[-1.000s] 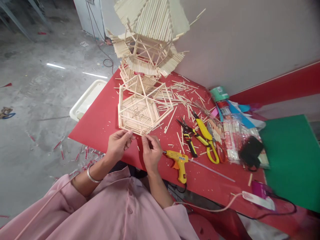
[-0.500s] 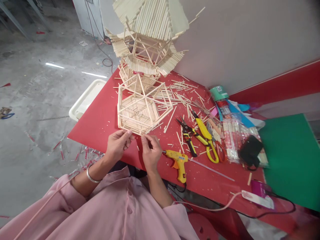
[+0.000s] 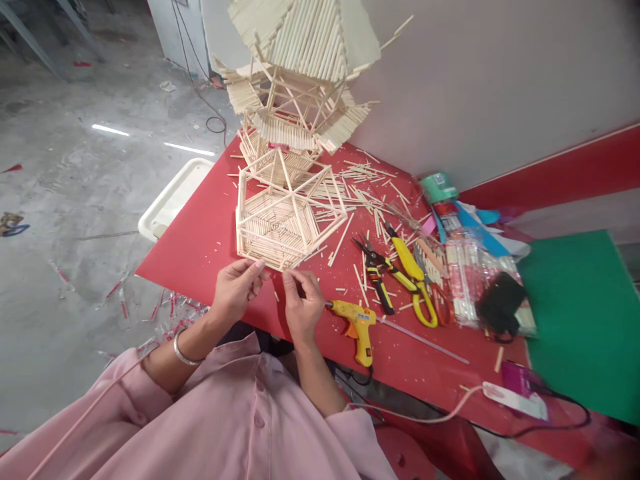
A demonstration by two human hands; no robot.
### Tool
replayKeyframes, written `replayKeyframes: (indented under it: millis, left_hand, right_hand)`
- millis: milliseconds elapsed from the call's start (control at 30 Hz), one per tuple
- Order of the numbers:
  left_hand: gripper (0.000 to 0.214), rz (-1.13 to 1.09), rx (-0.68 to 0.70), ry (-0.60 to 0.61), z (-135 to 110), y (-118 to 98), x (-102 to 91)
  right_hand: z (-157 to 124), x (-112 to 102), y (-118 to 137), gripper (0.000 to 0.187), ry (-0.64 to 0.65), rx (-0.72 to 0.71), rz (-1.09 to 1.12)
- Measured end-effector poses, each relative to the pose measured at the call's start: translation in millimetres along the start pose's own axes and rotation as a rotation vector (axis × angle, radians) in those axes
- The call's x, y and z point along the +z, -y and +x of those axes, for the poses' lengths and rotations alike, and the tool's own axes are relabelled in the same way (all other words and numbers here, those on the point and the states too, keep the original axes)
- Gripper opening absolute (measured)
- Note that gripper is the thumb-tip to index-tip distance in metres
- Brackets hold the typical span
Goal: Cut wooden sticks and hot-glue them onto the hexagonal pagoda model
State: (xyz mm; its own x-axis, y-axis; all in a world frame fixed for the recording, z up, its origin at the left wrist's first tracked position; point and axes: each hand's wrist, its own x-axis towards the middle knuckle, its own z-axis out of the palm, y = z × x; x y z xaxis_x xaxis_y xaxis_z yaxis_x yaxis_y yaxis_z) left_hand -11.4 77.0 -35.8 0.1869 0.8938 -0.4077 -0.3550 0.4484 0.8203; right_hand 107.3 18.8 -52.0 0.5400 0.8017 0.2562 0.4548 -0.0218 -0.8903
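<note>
A hexagonal frame of thin wooden sticks (image 3: 285, 220) lies on the red table (image 3: 210, 227). My left hand (image 3: 237, 290) and my right hand (image 3: 301, 300) sit side by side at its near edge. Both pinch with fingertips closed at the frame's lower rim, apparently on a small stick that I cannot make out clearly. A silver bangle circles my left wrist. Behind the frame stands a tall tiered tower of the same sticks (image 3: 300, 73).
A yellow glue gun (image 3: 356, 325) lies right of my right hand, its cord trailing off the table. Pliers and cutters (image 3: 395, 273), loose sticks (image 3: 365, 193), a green tape roll (image 3: 439, 187), plastic packets (image 3: 465, 273), a green board (image 3: 585, 320) and a white tray (image 3: 173, 200) surround the work.
</note>
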Motion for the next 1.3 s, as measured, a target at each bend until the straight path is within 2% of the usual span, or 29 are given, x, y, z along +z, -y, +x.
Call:
replayKeyframes:
  millis: [1300]
  left_hand:
    - [0.042,0.007,0.019,-0.003,-2.4,-3.1,1.9]
  right_hand:
    - [1.1,-0.8,-1.1,0.019,0.050,-0.034,0.015]
